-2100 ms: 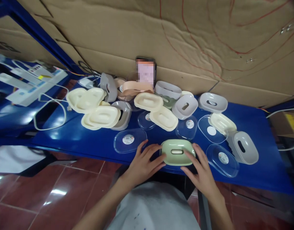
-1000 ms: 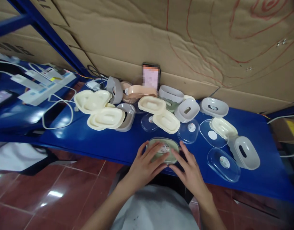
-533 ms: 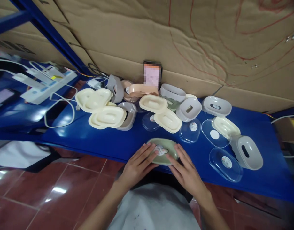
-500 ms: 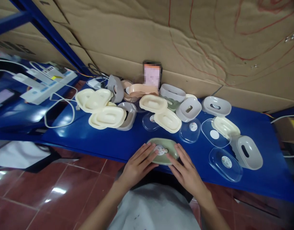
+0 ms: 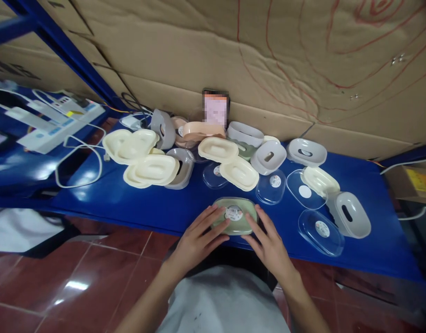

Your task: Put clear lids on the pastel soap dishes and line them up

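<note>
A green soap box [image 5: 234, 217] with a clear lid and a round sticker on top sits at the near edge of the blue shelf [image 5: 129, 203]. My left hand [image 5: 199, 238] presses flat on its left side, fingers spread over the lid. My right hand [image 5: 268, 243] rests against its right side, fingers reaching onto the lid edge. Both hands clasp the box between them.
Cream trays [image 5: 150, 169], grey slotted shells [image 5: 268, 156], another grey shell [image 5: 348, 213] and clear lids [image 5: 320, 226] lie scattered behind and to the right. A phone [image 5: 216, 107] leans on the cardboard wall. Power strips and a white cable [image 5: 77, 152] lie at left.
Two seconds ago the green box lay bare with its slot showing; the clear stickered lid from its left now sits on it, and both hands have closed in over it.
</note>
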`<state>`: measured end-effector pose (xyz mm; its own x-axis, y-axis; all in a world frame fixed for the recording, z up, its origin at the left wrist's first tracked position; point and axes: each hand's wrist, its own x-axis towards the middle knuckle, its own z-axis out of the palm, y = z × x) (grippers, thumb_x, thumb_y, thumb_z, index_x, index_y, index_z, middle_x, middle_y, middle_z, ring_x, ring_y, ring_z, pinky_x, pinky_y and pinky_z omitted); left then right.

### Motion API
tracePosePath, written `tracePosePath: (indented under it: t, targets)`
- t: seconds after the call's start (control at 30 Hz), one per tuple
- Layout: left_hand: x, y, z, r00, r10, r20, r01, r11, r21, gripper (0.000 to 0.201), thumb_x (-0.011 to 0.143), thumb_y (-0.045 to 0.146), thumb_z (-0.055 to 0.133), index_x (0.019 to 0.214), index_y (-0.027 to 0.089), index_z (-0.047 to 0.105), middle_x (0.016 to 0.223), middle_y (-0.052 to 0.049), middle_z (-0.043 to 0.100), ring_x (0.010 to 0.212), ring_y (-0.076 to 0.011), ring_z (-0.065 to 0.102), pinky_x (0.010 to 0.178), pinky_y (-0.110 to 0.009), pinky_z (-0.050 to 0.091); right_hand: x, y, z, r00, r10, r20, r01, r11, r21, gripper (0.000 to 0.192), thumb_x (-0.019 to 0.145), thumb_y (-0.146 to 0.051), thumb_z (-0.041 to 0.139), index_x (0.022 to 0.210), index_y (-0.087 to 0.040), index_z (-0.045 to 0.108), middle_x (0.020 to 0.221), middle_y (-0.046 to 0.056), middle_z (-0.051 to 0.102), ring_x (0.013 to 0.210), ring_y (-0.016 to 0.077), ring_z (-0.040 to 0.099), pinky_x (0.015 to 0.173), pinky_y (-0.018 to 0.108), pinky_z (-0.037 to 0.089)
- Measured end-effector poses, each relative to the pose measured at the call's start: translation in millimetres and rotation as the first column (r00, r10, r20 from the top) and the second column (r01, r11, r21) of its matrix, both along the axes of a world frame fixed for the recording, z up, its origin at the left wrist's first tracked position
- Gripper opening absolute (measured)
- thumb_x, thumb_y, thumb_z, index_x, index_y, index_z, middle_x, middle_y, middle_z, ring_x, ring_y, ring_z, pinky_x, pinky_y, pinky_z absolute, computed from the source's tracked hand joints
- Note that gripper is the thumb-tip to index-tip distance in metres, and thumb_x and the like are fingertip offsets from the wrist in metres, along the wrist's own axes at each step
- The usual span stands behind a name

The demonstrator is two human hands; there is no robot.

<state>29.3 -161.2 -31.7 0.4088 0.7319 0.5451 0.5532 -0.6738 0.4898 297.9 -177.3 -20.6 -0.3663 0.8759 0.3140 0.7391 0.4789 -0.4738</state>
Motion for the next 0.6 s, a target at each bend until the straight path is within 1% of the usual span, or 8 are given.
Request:
tracePosePath:
  t: [0.13,0.27,0.37,0.43,0.47,0.53,0.57,0.6]
  targets:
    - [-5.8,-6.8,-6.3,0.999,0.039,-0.022,-0.037,0.998,0.059,0.055,0.099,0.012,0.076,0.151,0.023,0.062,0.155,-0.013,0.065,0.148,-0.0334,0.060,0.115,-0.055,0.062,-1.5,0.6,1.1,0.998,0.054,0.031,-0.054,0.999,-0.008,0.080,0.106,-0.020,0.065,0.173,-0.043,0.028,0.179,0.006,0.033,0.160,0.0311,0.043,0.125,0.050,0.050]
    - [-3.8,-6.6,-7.3,0.998,0.058,0.005,-0.058,0.994,0.095,0.049,0.099,0.013,0.077,0.147,0.020,0.065,0.151,-0.014,0.067,0.147,-0.0331,0.061,0.113,-0.054,0.064,-1.2,3.6,-0.4,0.997,0.056,0.061,-0.055,0.998,-0.013,0.079,0.106,-0.023,0.065,0.173,-0.042,0.027,0.180,0.007,0.030,0.160,0.0325,0.042,0.124,0.053,0.051]
    - [-3.0,-5.8,-6.4,0.999,0.037,0.017,-0.039,0.995,0.097,0.044,0.100,0.013,0.075,0.143,0.019,0.067,0.148,-0.014,0.069,0.146,-0.0327,0.062,0.113,-0.053,0.064,-1.7,6.7,-0.1,0.997,0.055,0.061,-0.053,0.998,-0.041,0.081,0.106,-0.027,0.066,0.174,-0.041,0.025,0.181,0.010,0.027,0.160,0.0352,0.042,0.121,0.056,0.053]
    - [-2.9,-8.0,-5.8,0.999,0.020,0.026,-0.022,0.996,0.091,0.047,0.100,0.011,0.075,0.145,0.021,0.066,0.150,-0.013,0.068,0.146,-0.0326,0.062,0.115,-0.053,0.063,-1.8,6.7,2.3,0.996,0.074,0.057,-0.070,0.995,-0.069,0.080,0.106,-0.026,0.065,0.174,-0.041,0.025,0.182,0.011,0.024,0.160,0.0350,0.041,0.120,0.054,0.054]
    - [-2.7,-9.7,-5.3,0.999,0.021,0.047,-0.025,0.996,0.086,0.052,0.099,0.010,0.075,0.148,0.022,0.065,0.155,-0.014,0.064,0.147,-0.0329,0.061,0.115,-0.051,0.063,-0.8,6.0,4.5,0.995,0.082,0.057,-0.077,0.994,-0.074,0.078,0.107,-0.025,0.064,0.173,-0.041,0.027,0.182,0.010,0.023,0.161,0.0344,0.041,0.120,0.053,0.055]
    - [-1.8,-12.5,-2.8,0.991,0.038,0.128,-0.047,0.997,0.068,0.061,0.100,0.012,0.074,0.157,0.026,0.057,0.171,-0.016,0.047,0.150,-0.0348,0.058,0.113,-0.050,0.064,6.6,4.6,11.8,0.996,0.077,0.053,-0.074,0.996,-0.044,0.074,0.107,-0.024,0.062,0.172,-0.041,0.031,0.182,0.009,0.024,0.161,0.0331,0.042,0.121,0.050,0.055]
    - [-1.1,-12.8,-0.7,0.984,0.049,0.169,-0.059,0.997,0.055,0.064,0.101,0.014,0.073,0.161,0.027,0.053,0.176,-0.016,0.037,0.152,-0.0362,0.055,0.113,-0.050,0.064,14.9,5.0,17.1,0.997,0.052,0.048,-0.052,0.999,0.001,0.073,0.108,-0.024,0.062,0.172,-0.041,0.032,0.182,0.008,0.025,0.160,0.0328,0.043,0.121,0.050,0.055]
    - [-0.2,-11.9,1.8,0.978,0.063,0.197,-0.072,0.997,0.038,0.066,0.103,0.016,0.070,0.164,0.028,0.049,0.179,-0.017,0.030,0.154,-0.0374,0.053,0.113,-0.051,0.063,27.3,6.9,23.4,0.999,0.006,0.042,-0.009,0.998,0.066,0.073,0.107,-0.025,0.063,0.171,-0.042,0.033,0.181,0.007,0.027,0.159,0.0331,0.044,0.121,0.051,0.055]
